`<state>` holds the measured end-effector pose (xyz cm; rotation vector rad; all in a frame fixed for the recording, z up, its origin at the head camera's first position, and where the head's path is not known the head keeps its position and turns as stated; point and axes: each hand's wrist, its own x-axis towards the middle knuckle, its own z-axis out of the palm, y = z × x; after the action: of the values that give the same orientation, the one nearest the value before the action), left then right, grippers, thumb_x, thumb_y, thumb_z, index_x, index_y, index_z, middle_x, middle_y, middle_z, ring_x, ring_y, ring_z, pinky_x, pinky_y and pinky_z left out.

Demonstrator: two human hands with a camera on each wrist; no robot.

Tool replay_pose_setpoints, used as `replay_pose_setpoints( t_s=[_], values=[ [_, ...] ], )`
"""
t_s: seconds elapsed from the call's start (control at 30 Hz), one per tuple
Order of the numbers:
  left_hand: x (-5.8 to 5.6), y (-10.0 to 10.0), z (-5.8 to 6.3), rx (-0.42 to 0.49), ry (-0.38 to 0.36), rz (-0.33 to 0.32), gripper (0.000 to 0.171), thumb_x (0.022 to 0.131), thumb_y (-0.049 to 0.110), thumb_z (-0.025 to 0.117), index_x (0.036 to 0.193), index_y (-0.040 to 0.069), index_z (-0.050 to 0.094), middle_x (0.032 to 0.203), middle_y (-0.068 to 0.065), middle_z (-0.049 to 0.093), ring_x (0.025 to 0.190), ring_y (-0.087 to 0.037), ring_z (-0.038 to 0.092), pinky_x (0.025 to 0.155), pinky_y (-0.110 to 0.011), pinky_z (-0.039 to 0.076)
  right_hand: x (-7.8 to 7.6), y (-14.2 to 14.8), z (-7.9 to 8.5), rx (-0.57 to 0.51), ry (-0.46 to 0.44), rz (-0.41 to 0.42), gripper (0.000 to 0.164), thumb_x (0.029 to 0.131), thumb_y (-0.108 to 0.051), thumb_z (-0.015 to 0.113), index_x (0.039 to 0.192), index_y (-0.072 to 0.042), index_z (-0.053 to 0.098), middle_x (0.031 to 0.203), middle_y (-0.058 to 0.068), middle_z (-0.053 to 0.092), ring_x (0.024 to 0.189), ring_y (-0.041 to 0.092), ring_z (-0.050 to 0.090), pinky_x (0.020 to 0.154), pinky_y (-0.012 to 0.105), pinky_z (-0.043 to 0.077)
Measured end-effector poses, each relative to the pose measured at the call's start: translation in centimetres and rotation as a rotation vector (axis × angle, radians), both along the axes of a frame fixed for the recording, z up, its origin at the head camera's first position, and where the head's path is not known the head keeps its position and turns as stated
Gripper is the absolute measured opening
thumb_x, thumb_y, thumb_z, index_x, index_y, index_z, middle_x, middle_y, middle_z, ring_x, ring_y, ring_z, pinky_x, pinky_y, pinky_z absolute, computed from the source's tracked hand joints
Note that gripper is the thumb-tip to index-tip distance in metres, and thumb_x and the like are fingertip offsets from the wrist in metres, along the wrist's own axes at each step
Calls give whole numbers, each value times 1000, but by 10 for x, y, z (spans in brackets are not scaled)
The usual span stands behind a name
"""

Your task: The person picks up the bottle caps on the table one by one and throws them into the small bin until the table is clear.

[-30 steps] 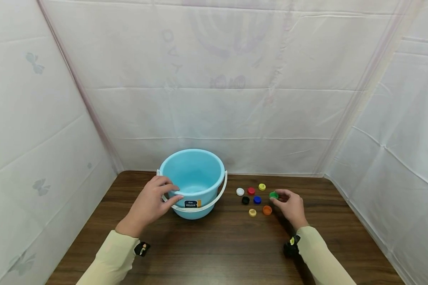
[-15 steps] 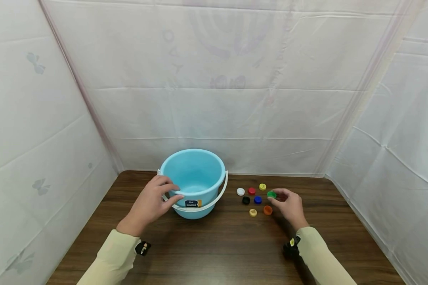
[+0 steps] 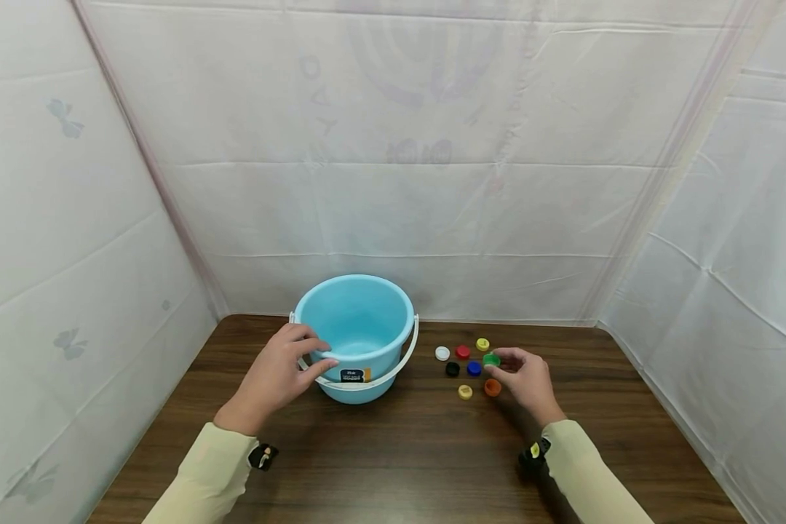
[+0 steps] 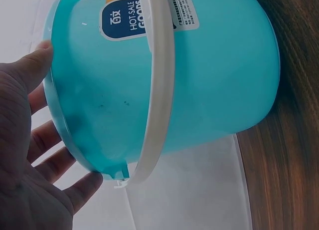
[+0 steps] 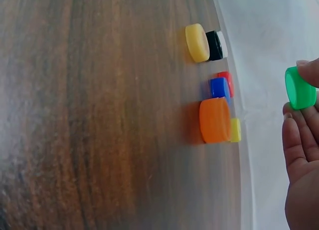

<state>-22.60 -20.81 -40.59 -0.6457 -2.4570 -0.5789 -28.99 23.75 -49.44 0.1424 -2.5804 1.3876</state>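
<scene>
My left hand (image 3: 276,377) grips the near left rim of a light blue bucket (image 3: 354,309). In the left wrist view the thumb (image 4: 37,65) presses the rim from outside, with the fingers behind it. A white handle (image 4: 162,90) hangs down across the bucket's front, over a dark label. Between thumb and fingertips, my right hand (image 3: 530,384) pinches a green bottle cap (image 3: 491,359). The right wrist view shows this green cap (image 5: 299,90) raised off the table. Right below and left of it are an orange cap (image 3: 493,388) and a blue cap (image 3: 474,369).
Also on the dark wooden table (image 3: 393,466) lie white (image 3: 442,354), red (image 3: 462,352), black (image 3: 453,369), yellow (image 3: 482,344) and pale yellow (image 3: 465,392) caps, right of the bucket. White sheeting (image 3: 393,204) stands behind the table and along both sides.
My right hand has moved a little left with the green cap, toward the blue cap. The left hand and the bucket stay in place.
</scene>
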Motion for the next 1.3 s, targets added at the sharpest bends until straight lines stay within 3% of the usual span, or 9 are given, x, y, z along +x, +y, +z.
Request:
replay_pose_setpoints(
  t_s=[0.17,0.6,1.3],
  values=[
    [1,1,0,6,-10,9,24,80,29,89,94,11,80,94,0,65,96,-19,55,79,-40,58,1,-3,3,-1,15,9,33,86,-22,85,115,-8,75,112,11,76,102,25,73,86,31,61],
    [0,0,0,-2,20,7,22,80,29,89,93,13,81,93,2,66,93,-15,56,77,-39,58,4,-14,12,1,16,50,38,86,-25,85,118,-8,74,117,13,75,102,26,73,85,33,61],
    [1,1,1,-5,15,18,24,80,31,89,94,13,81,96,2,68,97,-18,60,79,-41,61,7,-34,29,-28,75,123,38,85,-33,86,116,-15,75,111,6,76,94,17,72,80,21,59]
  ],
)
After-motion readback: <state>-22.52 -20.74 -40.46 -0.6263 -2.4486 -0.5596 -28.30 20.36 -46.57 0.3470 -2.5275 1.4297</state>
